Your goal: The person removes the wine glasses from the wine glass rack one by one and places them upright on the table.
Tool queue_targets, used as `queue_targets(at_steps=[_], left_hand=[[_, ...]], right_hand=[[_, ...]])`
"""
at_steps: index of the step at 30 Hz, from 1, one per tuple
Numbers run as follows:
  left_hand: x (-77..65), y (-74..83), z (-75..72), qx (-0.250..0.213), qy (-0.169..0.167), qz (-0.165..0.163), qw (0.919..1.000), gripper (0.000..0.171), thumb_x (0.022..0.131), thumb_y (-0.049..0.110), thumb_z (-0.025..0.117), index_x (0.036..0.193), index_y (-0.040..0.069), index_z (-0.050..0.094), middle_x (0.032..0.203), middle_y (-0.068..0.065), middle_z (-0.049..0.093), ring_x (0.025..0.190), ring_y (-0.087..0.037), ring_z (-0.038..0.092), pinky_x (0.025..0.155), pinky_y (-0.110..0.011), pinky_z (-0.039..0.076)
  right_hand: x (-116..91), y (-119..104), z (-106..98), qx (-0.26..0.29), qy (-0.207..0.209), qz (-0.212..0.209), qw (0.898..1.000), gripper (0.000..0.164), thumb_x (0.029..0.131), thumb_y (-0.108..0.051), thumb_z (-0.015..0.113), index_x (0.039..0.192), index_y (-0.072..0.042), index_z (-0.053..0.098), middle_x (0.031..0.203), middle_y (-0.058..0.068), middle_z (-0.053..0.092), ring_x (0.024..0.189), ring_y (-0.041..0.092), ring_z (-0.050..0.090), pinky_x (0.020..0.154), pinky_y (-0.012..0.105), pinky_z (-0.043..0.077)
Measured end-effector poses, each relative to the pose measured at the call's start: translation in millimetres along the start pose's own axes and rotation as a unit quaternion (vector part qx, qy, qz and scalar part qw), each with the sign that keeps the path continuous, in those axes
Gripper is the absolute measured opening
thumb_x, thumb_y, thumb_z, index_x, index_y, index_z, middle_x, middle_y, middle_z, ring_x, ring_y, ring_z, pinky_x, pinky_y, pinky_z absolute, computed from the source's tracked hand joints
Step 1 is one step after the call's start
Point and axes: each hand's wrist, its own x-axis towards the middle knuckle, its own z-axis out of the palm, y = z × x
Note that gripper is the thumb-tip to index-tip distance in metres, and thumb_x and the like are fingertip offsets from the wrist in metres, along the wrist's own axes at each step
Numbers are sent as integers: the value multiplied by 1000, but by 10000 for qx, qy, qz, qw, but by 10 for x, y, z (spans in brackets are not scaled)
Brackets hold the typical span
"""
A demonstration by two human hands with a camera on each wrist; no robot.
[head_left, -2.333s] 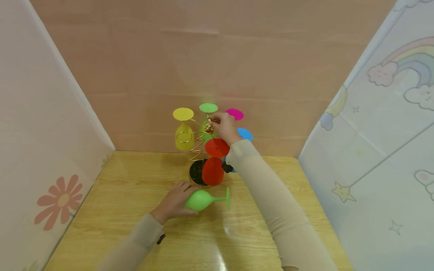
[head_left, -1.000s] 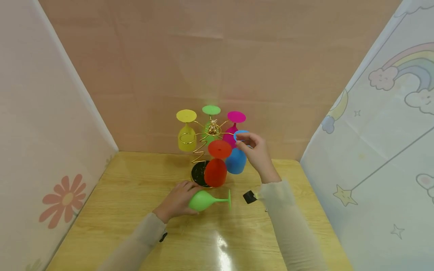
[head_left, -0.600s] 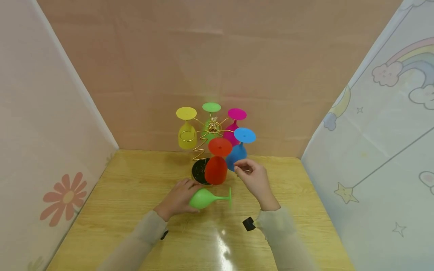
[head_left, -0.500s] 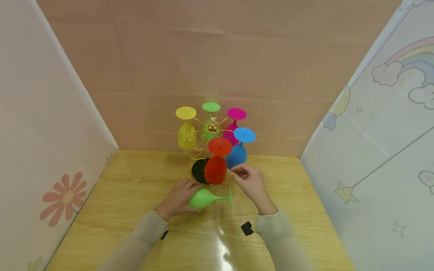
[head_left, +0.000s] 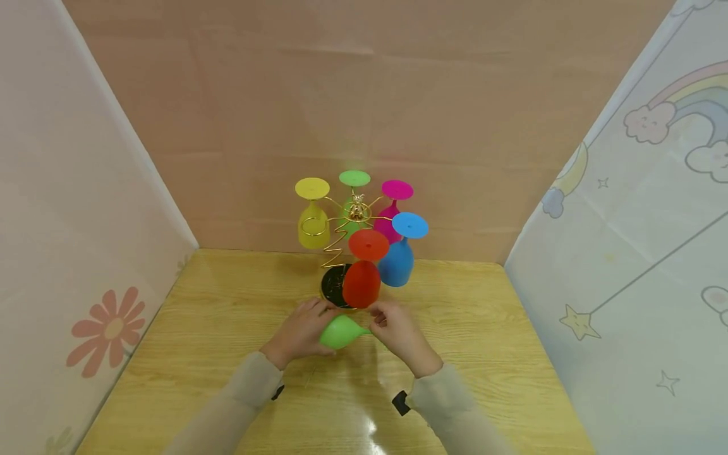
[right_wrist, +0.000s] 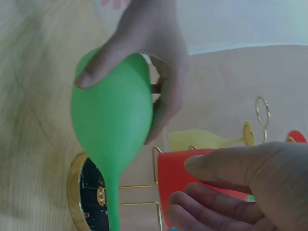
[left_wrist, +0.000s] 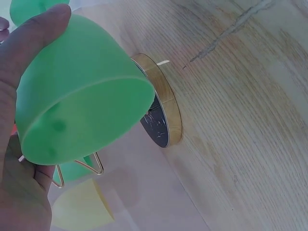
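My left hand (head_left: 301, 332) grips the bowl of a green plastic wine glass (head_left: 339, 332), thumb on one side and fingers on the other. The glass lies sideways, its stem pointing right in the head view. Its open mouth faces the camera in the left wrist view. My right hand (head_left: 400, 335) is by the stem, covering the foot in the head view. In the right wrist view its thumb and fingers (right_wrist: 211, 207) are loosely bent, apart from the stem, with nothing between them. Just beyond both hands hangs a red wine glass (head_left: 362, 284), upside down on a gold wire rack (head_left: 335, 251).
Yellow (head_left: 313, 227), magenta (head_left: 397, 189) and blue (head_left: 396, 262) wine glasses, plus another green wine glass (head_left: 354, 178), hang upside down around the rack. It has a round black base (head_left: 332, 285) and a small gold bear (head_left: 357, 206) on top. Wood-grain table (head_left: 227, 291) beneath; panels on three sides.
My right hand has come from the top of the rack, past the blue glass's foot, down and left to the green glass's stem. My left hand has kept its grip throughout.
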Motion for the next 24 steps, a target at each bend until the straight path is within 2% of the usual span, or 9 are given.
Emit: queue_targets(at_steps=[6, 8, 12, 19, 24], left_hand=[[7, 11, 9, 121, 28, 71, 9999, 85, 65, 48, 94, 134, 9, 63, 125, -6, 60, 116, -28, 54, 104, -48, 46], [6, 17, 6, 127, 34, 72, 9999, 85, 65, 48, 94, 134, 9, 63, 125, -6, 60, 116, -28, 54, 105, -48, 46], [4, 31, -6, 219, 2, 73, 9997, 84, 66, 50, 93, 135, 11, 63, 126, -5, 60, 116, -27, 54, 107, -48, 44], [6, 37, 14, 188, -48, 46, 9998, 84, 66, 48, 94, 135, 11, 63, 126, -5, 59, 115, -27, 53, 105, -48, 45], [7, 33, 18, 45, -38, 21, 10000, 82, 66, 45, 95, 134, 11, 63, 126, -4, 59, 115, -27, 53, 104, -49, 45]], right_hand=[[-11, -33, 151, -724, -62, -489, 9962, 32, 79, 9, 79, 108, 3, 68, 99, 17, 65, 89, 31, 64, 77, 43, 58], [-6, -40, 202, -910, -158, -420, 9948, 40, 79, 8, 81, 116, 4, 67, 107, 19, 65, 98, 35, 64, 83, 45, 58], [-10, -48, 312, -1264, -367, -188, 9911, 46, 79, 7, 81, 122, 6, 64, 116, 23, 63, 108, 38, 64, 89, 46, 57], [-19, -33, 473, -1811, -279, -136, 9830, 33, 78, 23, 66, 102, 2, 68, 100, 15, 64, 95, 31, 66, 78, 36, 59], [1, 24, 575, -1963, -405, 22, 9797, 34, 82, 22, 66, 106, -1, 68, 100, 13, 65, 93, 29, 68, 75, 33, 59]])
